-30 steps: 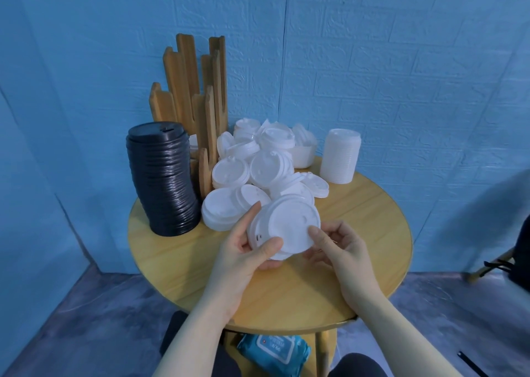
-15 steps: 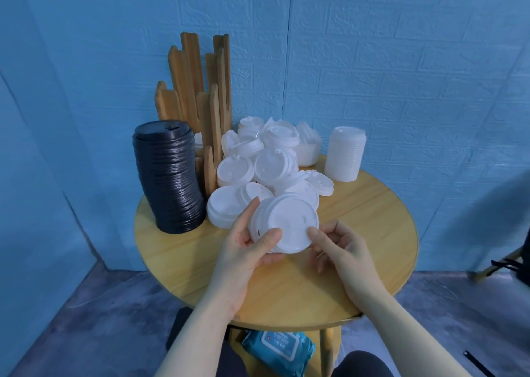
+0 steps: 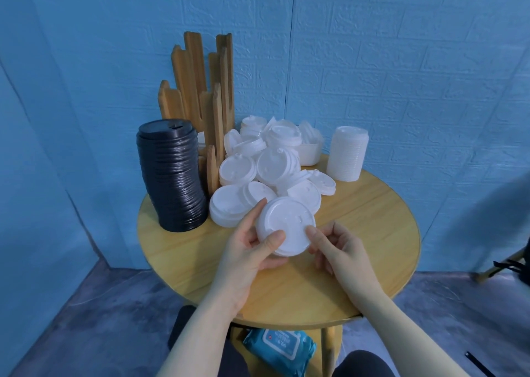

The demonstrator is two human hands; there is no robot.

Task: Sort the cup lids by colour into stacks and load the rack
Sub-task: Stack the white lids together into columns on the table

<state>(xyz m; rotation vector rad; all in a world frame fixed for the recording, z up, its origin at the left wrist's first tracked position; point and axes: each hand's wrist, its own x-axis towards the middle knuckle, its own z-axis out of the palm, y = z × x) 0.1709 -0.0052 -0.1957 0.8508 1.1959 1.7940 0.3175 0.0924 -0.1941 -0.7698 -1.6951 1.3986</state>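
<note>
Your left hand (image 3: 249, 250) grips w/ thumb on top, fingers curled under. Right hand (image 3: 338, 247) has thumb forward, fingers loosely curled. Both forearms bare.
</note>
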